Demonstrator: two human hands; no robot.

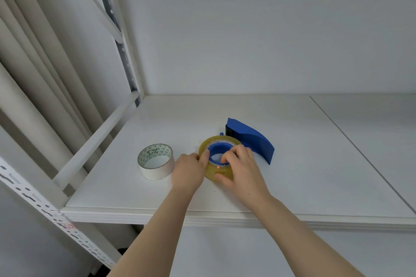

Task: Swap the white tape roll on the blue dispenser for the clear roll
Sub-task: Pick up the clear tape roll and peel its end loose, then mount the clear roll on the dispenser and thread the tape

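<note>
The white tape roll already stands off the dispenser, on its flat side toward the shelf's front-left corner, core axis upright. Beside it, the left hand steadies the clear roll, thumb on its rim. That roll lies flat around the blue dispenser's hub; whether it's fully seated is hard to tell. The right hand pinches the rim, fingers inside the hub. Seating is in hand; next, press it evenly down. The dispenser's long axis runs back-left to front-right.

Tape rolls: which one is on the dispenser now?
The clear roll, yellowish, sits around the blue dispenser hub with both hands on it. The white roll stands apart on the shelf, to its left.
</note>
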